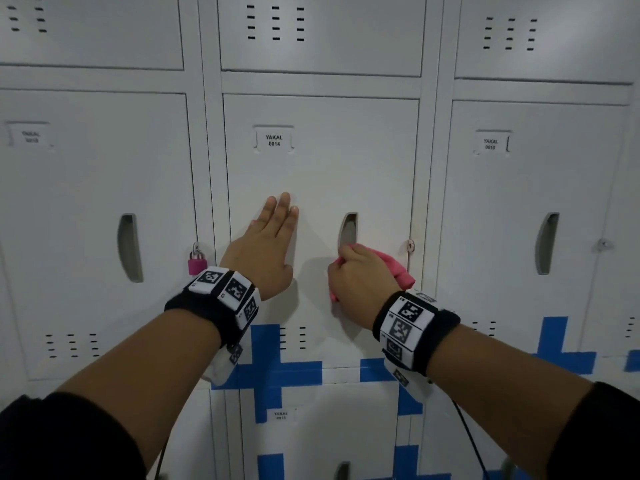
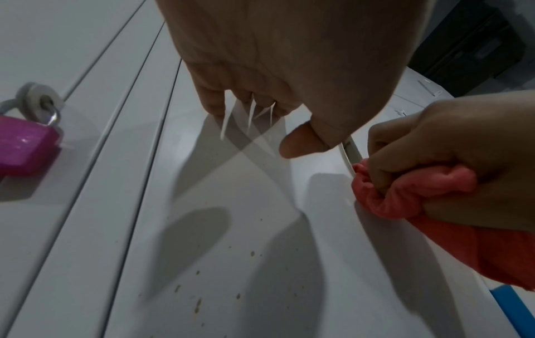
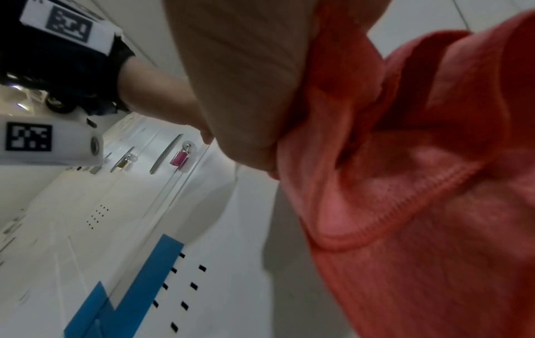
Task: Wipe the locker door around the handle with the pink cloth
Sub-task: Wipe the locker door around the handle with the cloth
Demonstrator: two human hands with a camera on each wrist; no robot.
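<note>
Grey locker bank fills view. Left hand (image 1: 265, 247) flat, fingers straight, braces locker door (image 1: 322, 174). Right hand (image 1: 360, 275) grips bunched pink cloth (image 1: 398, 268) at lower end of vertical handle (image 1: 348, 230); handle runs up from cloth.

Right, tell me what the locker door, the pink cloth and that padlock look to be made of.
Locker door: seemingly painted sheet metal, smooth pale grey, with punched vent slots and a pressed-in handle recess.
Pink cloth: soft woven or knitted fabric, possibly microfibre; it bunches in folds and has a stitched hem.
Padlock: silvery metal shackle, glossy pink body; plastic cover or paint, unclear.
</note>
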